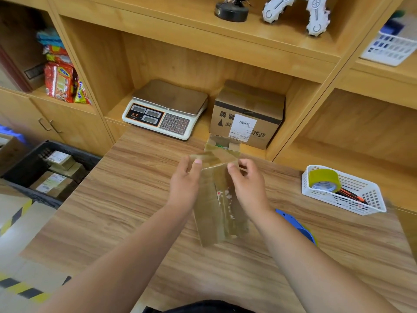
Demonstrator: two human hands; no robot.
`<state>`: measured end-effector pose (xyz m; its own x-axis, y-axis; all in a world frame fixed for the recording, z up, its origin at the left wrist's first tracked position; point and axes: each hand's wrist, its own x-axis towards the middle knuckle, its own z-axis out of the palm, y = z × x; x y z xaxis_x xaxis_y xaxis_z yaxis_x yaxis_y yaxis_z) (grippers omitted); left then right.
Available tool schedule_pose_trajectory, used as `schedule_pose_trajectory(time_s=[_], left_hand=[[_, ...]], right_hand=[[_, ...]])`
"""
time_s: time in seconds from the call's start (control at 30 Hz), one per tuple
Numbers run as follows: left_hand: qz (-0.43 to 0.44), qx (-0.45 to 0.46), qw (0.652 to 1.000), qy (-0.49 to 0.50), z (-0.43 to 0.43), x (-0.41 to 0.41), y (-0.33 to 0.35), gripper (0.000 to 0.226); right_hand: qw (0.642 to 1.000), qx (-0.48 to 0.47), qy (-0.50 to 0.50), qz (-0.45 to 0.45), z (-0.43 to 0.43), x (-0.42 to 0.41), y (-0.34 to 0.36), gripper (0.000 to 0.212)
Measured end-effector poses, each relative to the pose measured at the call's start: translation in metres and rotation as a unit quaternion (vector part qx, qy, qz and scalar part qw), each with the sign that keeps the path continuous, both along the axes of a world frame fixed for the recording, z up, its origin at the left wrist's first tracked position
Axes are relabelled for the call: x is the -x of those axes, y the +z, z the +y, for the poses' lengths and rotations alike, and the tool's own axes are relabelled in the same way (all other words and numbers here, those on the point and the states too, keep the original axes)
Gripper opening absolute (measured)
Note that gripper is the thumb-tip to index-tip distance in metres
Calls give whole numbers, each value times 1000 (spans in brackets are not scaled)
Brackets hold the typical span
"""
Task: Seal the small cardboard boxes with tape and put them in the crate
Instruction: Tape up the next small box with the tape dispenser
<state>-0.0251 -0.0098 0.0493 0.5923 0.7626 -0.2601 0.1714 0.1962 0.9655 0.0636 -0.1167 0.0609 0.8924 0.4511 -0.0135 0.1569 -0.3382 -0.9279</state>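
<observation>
A small cardboard box (214,204) lies on the wooden table between my hands, with brownish tape and torn label remains on its top. My left hand (185,179) grips its far left corner, thumb up against the far edge. My right hand (246,179) holds the far right corner, fingers curled. A strip of tape (216,154) stretches across the far end between my fingertips. The dark crate (33,159) sits low at the left, below the table's edge, holding several labelled boxes. A blue tape dispenser (300,229) peeks out behind my right forearm.
A white basket (352,199) at the right holds a yellow-green tape roll (325,180) and an orange cutter. Behind stand a weighing scale (167,109) and a larger labelled carton (246,114) in the shelf niche. Another small open box (222,144) sits in front of that carton.
</observation>
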Motion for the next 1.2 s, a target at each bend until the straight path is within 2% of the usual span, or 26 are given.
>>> schedule_pose_trajectory(time_s=[0.07,0.17,0.23,0.3,0.4,0.53,0.6,0.7,0.87,0.97,1.07,1.2], left_hand=[[-26,-47,998,-22,-3,4,-1,44],[-19,-73,994,-73,-7,11,-9,59],[-12,-59,994,-93,-7,16,-17,70],[-11,-46,992,-117,-7,23,-24,81],[12,-72,984,-160,-4,30,-35,93],[42,-131,968,-210,5,28,-37,102],[76,-207,944,-244,15,22,-35,109],[124,-292,894,-318,31,9,-27,117],[163,-370,811,-422,54,-17,-17,128],[193,-394,782,-443,64,-29,-16,130],[208,-417,773,-430,70,-38,-17,127],[212,-411,783,-415,75,-53,-17,114]], right_hand=[[1000,-6,-14,-7,-4,2,-2,20],[1000,11,-18,-12,-15,6,-14,14],[999,39,-4,-14,-22,8,-21,20],[997,78,21,-6,-27,8,-28,36],[988,134,81,-1,-32,7,-31,69],[959,208,177,-75,-28,-9,-30,116],[933,257,225,-116,-20,-20,-27,128],[899,310,281,-131,-10,-34,-23,137],[867,354,320,-144,3,-53,-24,141],[873,347,305,-157,11,-58,-23,136],[885,327,279,-179,19,-63,-22,130],[903,297,240,-198,30,-73,-26,88]])
